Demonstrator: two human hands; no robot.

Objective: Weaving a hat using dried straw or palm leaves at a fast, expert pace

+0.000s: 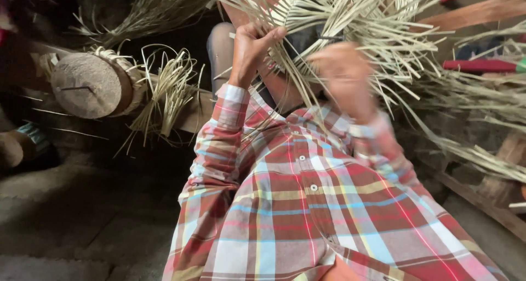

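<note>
My left hand [249,51] grips a half-woven piece of pale straw [339,12] held up in front of me, thumb pressed over its strands. My right hand [345,75] is blurred with motion just below the weave, fingers curled among the loose straw ends that hang down and fan out to the right. Both arms wear a red, blue and yellow plaid shirt [296,204], which fills the lower middle of the view.
A round wooden block [87,85] wrapped with straw [167,92] lies at the left on a dark floor [71,226]. More loose straw [482,100] piles up at the right, beside wooden planks [482,201] and red-handled tools [476,66].
</note>
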